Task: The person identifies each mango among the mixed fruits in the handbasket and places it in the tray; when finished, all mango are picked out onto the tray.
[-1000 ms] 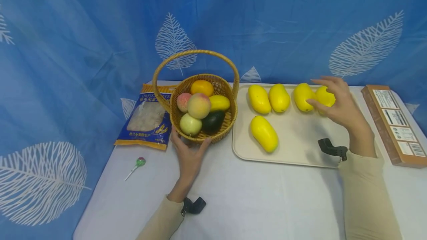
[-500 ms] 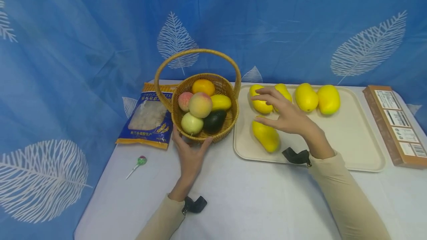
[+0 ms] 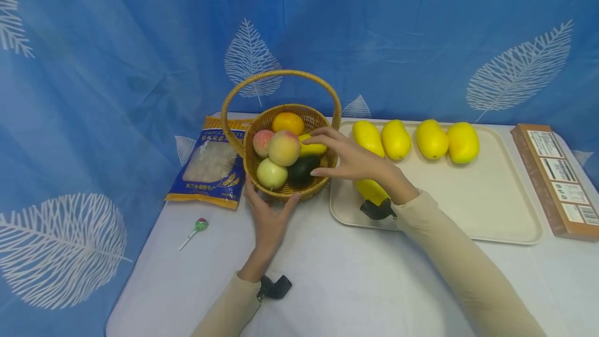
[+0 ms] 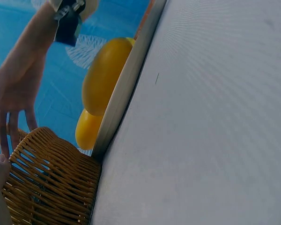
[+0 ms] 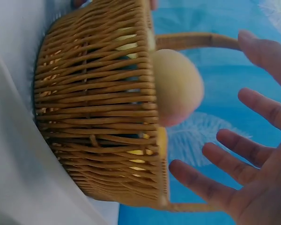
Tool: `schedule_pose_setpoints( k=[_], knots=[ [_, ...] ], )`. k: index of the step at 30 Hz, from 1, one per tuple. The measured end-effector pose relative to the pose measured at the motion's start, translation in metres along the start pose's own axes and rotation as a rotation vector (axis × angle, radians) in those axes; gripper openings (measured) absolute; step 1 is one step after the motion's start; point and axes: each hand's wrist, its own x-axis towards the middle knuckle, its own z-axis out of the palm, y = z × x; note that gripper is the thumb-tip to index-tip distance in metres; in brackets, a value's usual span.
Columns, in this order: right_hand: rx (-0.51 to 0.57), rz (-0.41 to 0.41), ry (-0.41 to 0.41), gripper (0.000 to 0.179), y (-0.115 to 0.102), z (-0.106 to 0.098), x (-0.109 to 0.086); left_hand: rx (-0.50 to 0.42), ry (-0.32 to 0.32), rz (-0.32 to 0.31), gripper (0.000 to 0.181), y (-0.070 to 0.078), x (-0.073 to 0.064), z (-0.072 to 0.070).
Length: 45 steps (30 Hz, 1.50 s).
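A wicker basket (image 3: 311, 117) with an upright handle holds a large peach (image 3: 284, 148), a pinker peach (image 3: 262, 143), an orange fruit (image 3: 288, 123), a pale green round fruit (image 3: 271, 173), a dark green avocado-like fruit (image 3: 301, 169) and a yellow fruit (image 3: 310, 146). My left hand (image 3: 268, 222) grips the basket's near side, thumb and fingers spread round its curve. Over the right rim reaches my right hand (image 3: 348, 157), its fingers apart and nothing held. In the right wrist view those fingers (image 5: 229, 164) are loosely extended beside the basket, with the large peach rising above the rim.
A beige tray (image 3: 491, 202) to the right bears several yellow mangoes (image 3: 432, 139); one near its front left is partly hidden by my right arm. A brown box (image 3: 557, 181) lies at far right. A blue pasta bag (image 3: 206, 165) and a lollipop (image 3: 200, 224) lie left.
My right hand has swept left, from the far-right mangoes across the tray to the basket's right rim, carrying nothing. My left hand has stayed at the basket, and the fruits have not moved.
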Motion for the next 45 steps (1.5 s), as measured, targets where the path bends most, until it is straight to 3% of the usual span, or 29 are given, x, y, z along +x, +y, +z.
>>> schedule_pose_setpoints(
  k=[10, 16, 27, 45],
  knots=[
    [-0.012, 0.101, -0.094, 0.088, 0.014, 0.017, 0.031, 0.001, 0.011, 0.008, 0.118, -0.006, 0.001, 0.0],
    [-0.03, 0.136, -0.128, 0.098, 0.017, 0.021, 0.038, 0.018, 0.005, 0.01, 0.117, -0.004, 0.001, 0.0],
    [-0.04, 0.28, -0.254, 0.117, 0.016, 0.023, 0.051, 0.032, -0.006, -0.003, 0.117, -0.005, 0.002, 0.0],
    [-0.083, 0.307, -0.249, 0.111, 0.02, 0.026, 0.061, 0.029, -0.013, -0.03, 0.118, -0.005, 0.002, 0.0]
  ],
)
